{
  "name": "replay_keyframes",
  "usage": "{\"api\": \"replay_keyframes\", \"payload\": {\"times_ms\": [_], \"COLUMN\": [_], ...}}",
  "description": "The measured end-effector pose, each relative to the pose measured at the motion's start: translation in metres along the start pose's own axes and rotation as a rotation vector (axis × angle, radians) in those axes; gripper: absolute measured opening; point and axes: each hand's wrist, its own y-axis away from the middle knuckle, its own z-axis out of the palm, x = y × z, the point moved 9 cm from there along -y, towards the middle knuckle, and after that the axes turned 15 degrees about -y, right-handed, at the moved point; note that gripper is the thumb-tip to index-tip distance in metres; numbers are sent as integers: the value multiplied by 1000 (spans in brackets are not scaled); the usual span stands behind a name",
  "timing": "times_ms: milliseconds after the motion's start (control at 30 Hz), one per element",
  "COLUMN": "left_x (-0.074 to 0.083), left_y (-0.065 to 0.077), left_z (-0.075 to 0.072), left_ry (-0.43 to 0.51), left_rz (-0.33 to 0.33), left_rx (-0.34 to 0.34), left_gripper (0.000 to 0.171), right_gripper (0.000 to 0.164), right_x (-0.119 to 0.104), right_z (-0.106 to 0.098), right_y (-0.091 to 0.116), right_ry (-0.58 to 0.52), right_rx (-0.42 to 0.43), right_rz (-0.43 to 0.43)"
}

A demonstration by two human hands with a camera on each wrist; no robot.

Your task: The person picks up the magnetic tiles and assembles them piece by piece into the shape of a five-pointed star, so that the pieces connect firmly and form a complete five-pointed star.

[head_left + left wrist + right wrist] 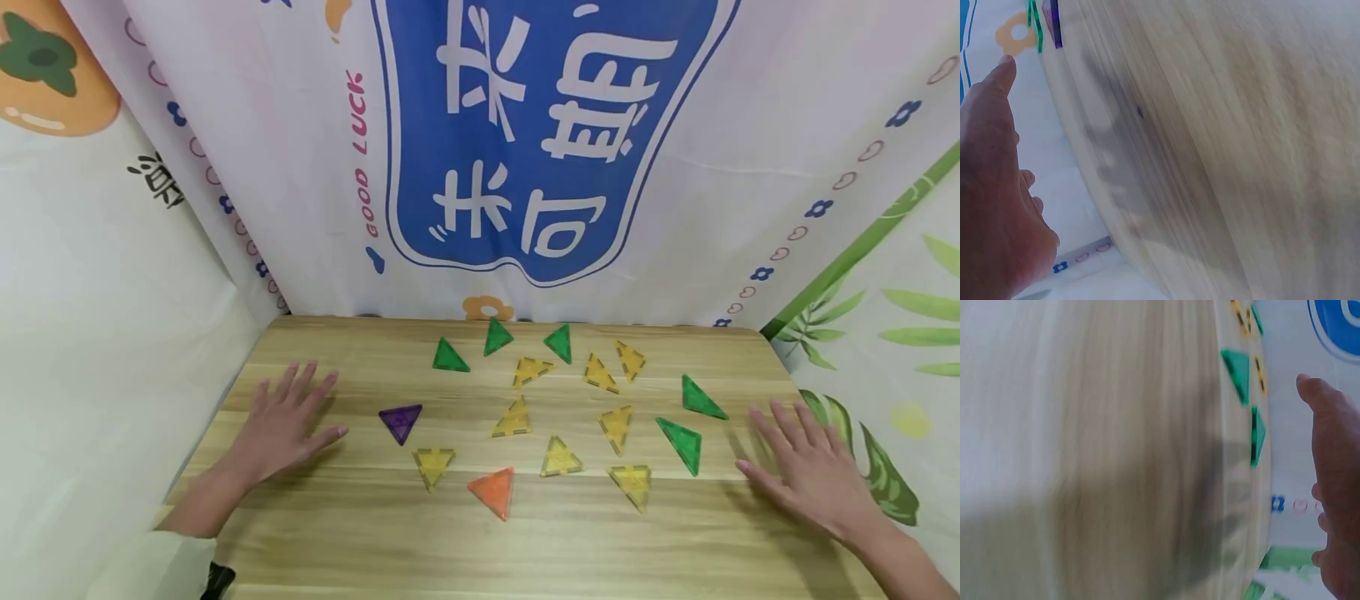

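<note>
From my end of the link I see the left hand [281, 429] held out over the left side of the wood-grain counter [360, 542] and the right hand [813, 475] over its right side. On both, the fingers are straight and spread apart, holding nothing; the shadows set off from them in the wrist views suggest they hover above the wood. I read that wide stance as leaving the pieces between them in full view for the head camera.

A translucent purple plastic triangle [401, 422] lies nearest the left hand, apart from its thumb. Of the five translucent green plastic triangles [681, 444], two lie near the right hand, untouched, and three toward the far edge. Eight translucent yellow plastic triangles [561, 459], dark marks along their edges, fill the middle, and a translucent orange plastic triangle [495, 492] lies nearer me.

All lie flat with gaps between them, which I'd judge lets each be lifted without dragging a neighbour. They point every which way, so I take it for a loose spread. Being thin, they may be awkward to get a fingertip under.
</note>
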Motion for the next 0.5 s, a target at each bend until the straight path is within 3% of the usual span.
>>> {"api": "replay_keyframes", "payload": {"times_ms": [200, 500], "left_x": [18, 51], "left_y": [-11, -22], "left_z": [-3, -5], "left_ry": [18, 50], "left_rz": [45, 155], "left_rx": [9, 36], "left_gripper": [89, 84], "right_gripper": [90, 88], "right_x": [-43, -120], "right_z": [2, 25], "right_y": [-28, -69], "right_ry": [-4, -35], "right_rx": [-8, -43], "right_rz": [-91, -220]}}
